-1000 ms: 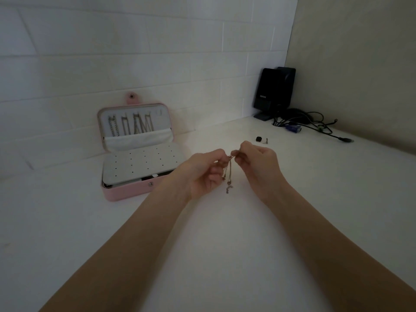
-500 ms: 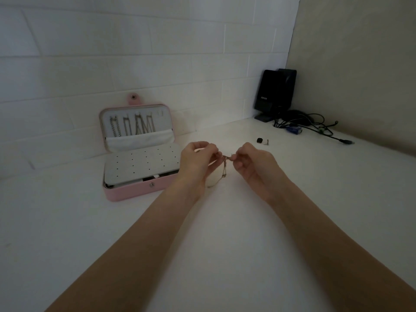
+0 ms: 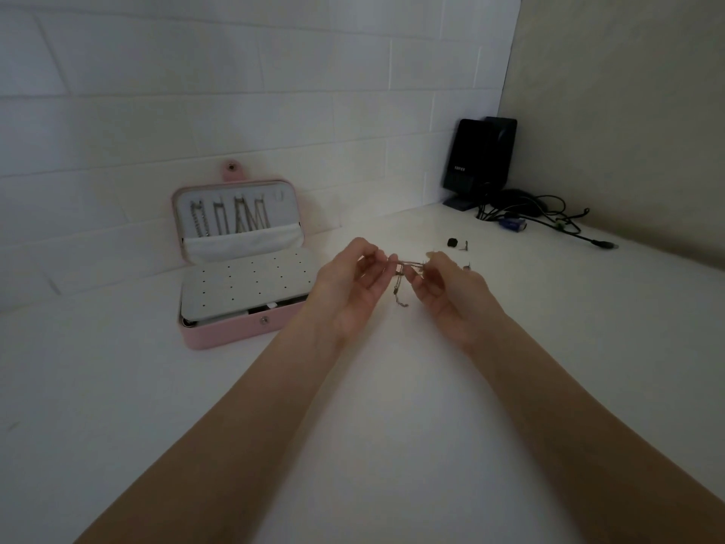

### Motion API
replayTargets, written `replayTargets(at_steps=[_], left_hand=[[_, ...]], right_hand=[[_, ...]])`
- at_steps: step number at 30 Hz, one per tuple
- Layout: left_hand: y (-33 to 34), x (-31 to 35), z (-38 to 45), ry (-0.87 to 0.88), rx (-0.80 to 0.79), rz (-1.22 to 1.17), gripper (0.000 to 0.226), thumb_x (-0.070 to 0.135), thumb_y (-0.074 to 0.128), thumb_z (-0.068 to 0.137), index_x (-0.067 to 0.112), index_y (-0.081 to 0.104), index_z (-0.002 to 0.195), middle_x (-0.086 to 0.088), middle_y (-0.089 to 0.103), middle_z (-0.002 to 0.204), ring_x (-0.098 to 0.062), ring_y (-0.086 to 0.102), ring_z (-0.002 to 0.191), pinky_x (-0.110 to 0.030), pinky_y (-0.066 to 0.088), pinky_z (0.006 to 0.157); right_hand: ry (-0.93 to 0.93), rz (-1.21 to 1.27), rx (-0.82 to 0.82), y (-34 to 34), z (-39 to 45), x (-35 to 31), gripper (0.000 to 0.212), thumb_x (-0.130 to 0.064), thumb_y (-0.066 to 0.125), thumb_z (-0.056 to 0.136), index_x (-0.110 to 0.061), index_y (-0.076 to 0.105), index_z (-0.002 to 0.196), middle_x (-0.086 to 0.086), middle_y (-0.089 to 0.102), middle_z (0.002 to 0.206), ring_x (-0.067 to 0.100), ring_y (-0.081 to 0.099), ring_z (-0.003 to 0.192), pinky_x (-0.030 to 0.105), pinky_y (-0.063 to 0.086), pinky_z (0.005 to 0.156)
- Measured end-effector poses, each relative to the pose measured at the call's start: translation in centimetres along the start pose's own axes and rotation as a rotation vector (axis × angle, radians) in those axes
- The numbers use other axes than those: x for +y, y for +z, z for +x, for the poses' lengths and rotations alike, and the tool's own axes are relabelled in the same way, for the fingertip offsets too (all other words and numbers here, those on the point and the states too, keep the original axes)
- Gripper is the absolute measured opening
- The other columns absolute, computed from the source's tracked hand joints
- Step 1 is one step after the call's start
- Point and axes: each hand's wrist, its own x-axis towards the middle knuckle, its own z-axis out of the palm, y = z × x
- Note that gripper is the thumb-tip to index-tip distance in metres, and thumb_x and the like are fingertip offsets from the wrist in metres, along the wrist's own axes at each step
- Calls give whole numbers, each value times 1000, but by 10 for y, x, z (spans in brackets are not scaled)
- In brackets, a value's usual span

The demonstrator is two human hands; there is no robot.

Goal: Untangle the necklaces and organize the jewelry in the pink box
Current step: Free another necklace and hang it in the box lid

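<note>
The necklace [image 3: 406, 268] sits right in the middle of the frame, held up above the white table [image 3: 392, 445] between both hands. In the head view, a short stretch of chain runs sideways from one set of fingertips to the other, and a little tail with what looks like a clasp dangles down from it. The left hand [image 3: 349, 286] pinches one end with curled fingers, palm turned up a bit. The right hand [image 3: 451, 292] pinches the other end the same way, thumb and fingers closed on the chain. Both forearms come in from the bottom of the frame.

The pink box [image 3: 239, 268] is left of centre, open, with its lid leaning against the white tiled wall [image 3: 235, 92]. Several chains [image 3: 229, 219] hang in a row inside the lid, above a white pocket. The bottom half shows a white panel dotted with small holes.

Just beyond the right hand there's a small black bit [image 3: 452, 242] and a tiny metal piece next to it, too small to tell what they are. Upper right corner has a black speaker [image 3: 476, 159] and a mess of black cables [image 3: 549, 219].
</note>
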Motion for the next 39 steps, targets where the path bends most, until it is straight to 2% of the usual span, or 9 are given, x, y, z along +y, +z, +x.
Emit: replayTargets(at_steps=[5, 9, 15, 20, 23, 29, 33, 37, 39], left_hand=[[-1, -1, 1, -31, -31, 160, 24, -12, 50, 83, 5, 50, 66, -5, 48, 56, -10, 46, 48, -16, 51, 54], [-3, -7, 1, -10, -38, 538, 22, -14, 50, 82, 8, 54, 84, -5, 54, 58, -9, 47, 45, -15, 47, 50], [-16, -6, 10, 449, 73, 1303, 22, -3, 58, 79, 18, 53, 82, 2, 40, 65, -19, 49, 62, -29, 41, 59], [-8, 4, 7, 224, 114, 767, 9, 15, 58, 91, 13, 54, 83, -1, 44, 71, -8, 41, 44, -19, 43, 42], [-5, 7, 6, 156, 102, 648, 22, 26, 53, 94, 12, 55, 77, 1, 45, 63, -7, 38, 40, -16, 40, 39], [-2, 9, 3, 123, 115, 606, 30, 23, 45, 95, 11, 55, 70, 5, 44, 46, -6, 35, 33, -13, 34, 37], [-2, 9, 2, 164, 122, 709, 25, 14, 45, 91, 11, 53, 68, 3, 41, 50, -6, 30, 33, -12, 29, 36], [-1, 8, 1, 153, 94, 755, 27, 23, 49, 92, 12, 54, 68, 7, 43, 44, -6, 33, 33, -14, 28, 37], [-1, 8, 2, 156, 77, 811, 28, 28, 52, 91, 12, 56, 68, 7, 45, 46, -5, 37, 34, -14, 29, 37]], right_hand=[[10, 91, -27, -2, -3, -5, 23, 5, 46, 89, -6, 46, 69, 10, 45, 72, 18, 69, 63, 13, 50, 53], [2, -29, -63, 0, -4, -7, 21, 4, 44, 89, -5, 47, 71, 13, 47, 69, 11, 58, 46, 14, 43, 43], [-68, -286, -231, 7, -8, -3, 20, 5, 44, 87, -7, 47, 71, 9, 46, 66, 12, 50, 50, 24, 37, 56], [-86, -320, -249, 5, -9, -5, 22, 4, 46, 86, -7, 47, 67, 8, 47, 68, 13, 47, 53, 21, 32, 47], [-77, -358, -244, 4, -9, -4, 21, 4, 47, 86, -6, 48, 68, 8, 49, 67, 12, 45, 52, 20, 31, 47], [-96, -650, -311, 5, -14, -1, 14, -10, 59, 88, -7, 59, 74, 4, 55, 72, 9, 42, 48, 23, 30, 52], [-189, -930, -358, 3, -17, -3, 8, -20, 70, 81, -13, 69, 80, -13, 50, 53, 2, 36, 45, 17, 28, 46], [-222, -971, -365, 2, -18, -2, 4, -17, 69, 82, -15, 68, 78, -19, 48, 44, 3, 34, 44, 15, 28, 45], [-235, -936, -350, 3, -18, -1, 5, -16, 70, 82, -13, 66, 81, -18, 55, 54, 5, 39, 47, 16, 32, 44]])
